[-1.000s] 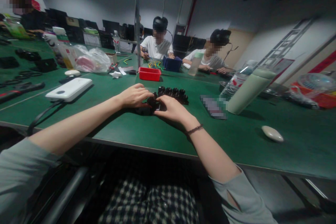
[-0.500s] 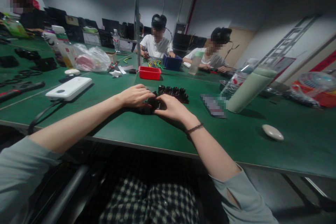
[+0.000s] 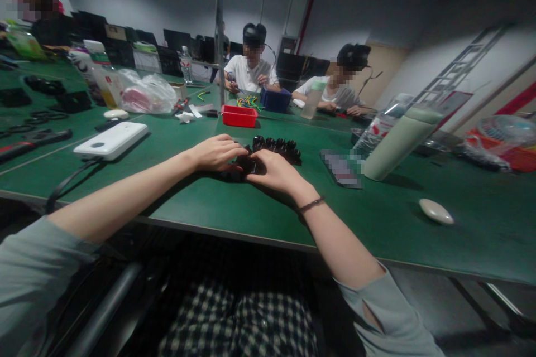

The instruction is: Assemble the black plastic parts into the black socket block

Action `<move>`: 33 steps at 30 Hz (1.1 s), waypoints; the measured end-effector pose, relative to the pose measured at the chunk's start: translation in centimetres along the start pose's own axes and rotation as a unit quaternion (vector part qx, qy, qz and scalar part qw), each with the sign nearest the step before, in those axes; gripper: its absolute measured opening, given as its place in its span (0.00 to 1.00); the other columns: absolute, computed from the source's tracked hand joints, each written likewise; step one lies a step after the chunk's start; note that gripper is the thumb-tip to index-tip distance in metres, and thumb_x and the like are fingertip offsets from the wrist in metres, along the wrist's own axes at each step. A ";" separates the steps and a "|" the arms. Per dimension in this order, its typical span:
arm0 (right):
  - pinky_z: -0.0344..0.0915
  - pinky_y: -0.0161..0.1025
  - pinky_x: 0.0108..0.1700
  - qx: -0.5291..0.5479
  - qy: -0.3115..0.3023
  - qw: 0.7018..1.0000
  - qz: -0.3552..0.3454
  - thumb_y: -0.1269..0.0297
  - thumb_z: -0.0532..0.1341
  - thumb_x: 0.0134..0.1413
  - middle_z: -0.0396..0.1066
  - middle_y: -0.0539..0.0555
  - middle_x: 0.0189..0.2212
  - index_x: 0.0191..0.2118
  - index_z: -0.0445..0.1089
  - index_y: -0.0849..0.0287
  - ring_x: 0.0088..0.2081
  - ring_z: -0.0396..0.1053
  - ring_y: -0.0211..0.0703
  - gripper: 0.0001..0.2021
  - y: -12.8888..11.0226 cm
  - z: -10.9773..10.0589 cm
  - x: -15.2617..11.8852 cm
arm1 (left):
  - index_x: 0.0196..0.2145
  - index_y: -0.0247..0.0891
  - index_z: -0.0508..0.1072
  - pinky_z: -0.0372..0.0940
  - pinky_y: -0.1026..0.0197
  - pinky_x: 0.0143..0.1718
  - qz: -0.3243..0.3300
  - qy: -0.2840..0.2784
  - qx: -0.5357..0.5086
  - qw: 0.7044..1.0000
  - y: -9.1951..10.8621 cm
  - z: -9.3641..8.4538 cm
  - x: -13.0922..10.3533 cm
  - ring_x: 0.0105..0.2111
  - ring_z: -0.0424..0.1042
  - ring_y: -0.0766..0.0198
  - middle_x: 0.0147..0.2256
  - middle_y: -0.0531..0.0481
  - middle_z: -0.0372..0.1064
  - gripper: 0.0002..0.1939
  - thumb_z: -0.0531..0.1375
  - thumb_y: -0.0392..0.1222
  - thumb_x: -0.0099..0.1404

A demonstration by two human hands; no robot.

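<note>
Both my hands meet over a small black part [image 3: 246, 164] low above the green table [image 3: 201, 201]. My left hand [image 3: 216, 153] has its fingers curved round the part's left side. On the other side, my right hand [image 3: 274, 172] grips it between thumb and fingers. The part's shape is mostly hidden by the fingers. Just behind my right hand lies a cluster of black toothed pieces [image 3: 280, 148]. A red tray [image 3: 239, 116] sits farther back.
At the left are a white power bank [image 3: 112, 141] with a cable, pliers [image 3: 33, 144] and bottles. A phone [image 3: 340, 168], a green flask [image 3: 400, 142] and a pale oval object [image 3: 436, 211] lie right. Two people sit opposite, near a blue bin [image 3: 275, 100].
My hands have hardly moved. Across the table, a person's hand by the blue bin has risen.
</note>
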State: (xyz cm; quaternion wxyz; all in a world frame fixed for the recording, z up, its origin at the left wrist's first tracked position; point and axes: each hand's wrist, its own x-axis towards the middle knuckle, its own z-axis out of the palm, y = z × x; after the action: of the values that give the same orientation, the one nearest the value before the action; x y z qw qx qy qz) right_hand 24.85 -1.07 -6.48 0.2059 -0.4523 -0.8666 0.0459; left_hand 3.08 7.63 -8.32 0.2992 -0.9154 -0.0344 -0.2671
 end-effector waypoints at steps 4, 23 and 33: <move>0.66 0.43 0.48 -0.002 0.003 1.000 -0.003 0.63 0.69 0.50 0.74 0.63 0.45 0.49 0.71 0.69 0.45 0.72 0.49 0.22 0.0 0.1 0.0 | 0.46 0.32 0.70 0.66 0.58 0.40 0.000 -0.003 -0.004 1.000 0.0 0.1 0.0 0.34 0.76 0.62 0.35 0.42 0.77 0.18 0.53 0.50 0.71; 0.67 0.44 0.48 -0.006 0.022 1.000 0.008 0.60 0.69 0.50 0.75 0.62 0.44 0.48 0.72 0.66 0.45 0.73 0.50 0.21 -0.3 -0.1 0.0 | 0.48 0.33 0.69 0.67 0.57 0.40 -0.013 -0.008 -0.016 1.000 -0.1 0.1 -0.1 0.34 0.76 0.61 0.35 0.42 0.77 0.17 0.53 0.49 0.71; 0.67 0.44 0.48 -0.009 0.024 1.000 0.010 0.60 0.68 0.51 0.75 0.62 0.45 0.47 0.72 0.65 0.45 0.73 0.50 0.20 -0.2 -0.1 0.0 | 0.48 0.33 0.70 0.67 0.57 0.40 -0.018 -0.018 -0.014 1.000 -0.1 0.1 -0.1 0.34 0.76 0.61 0.35 0.42 0.77 0.17 0.53 0.49 0.71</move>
State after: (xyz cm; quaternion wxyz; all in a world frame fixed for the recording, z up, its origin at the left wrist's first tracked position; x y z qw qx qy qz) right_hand 24.72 -1.19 -6.36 0.2222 -0.4640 -0.8570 0.0289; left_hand 3.02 7.75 -8.41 0.2809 -0.9235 -0.0525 -0.2559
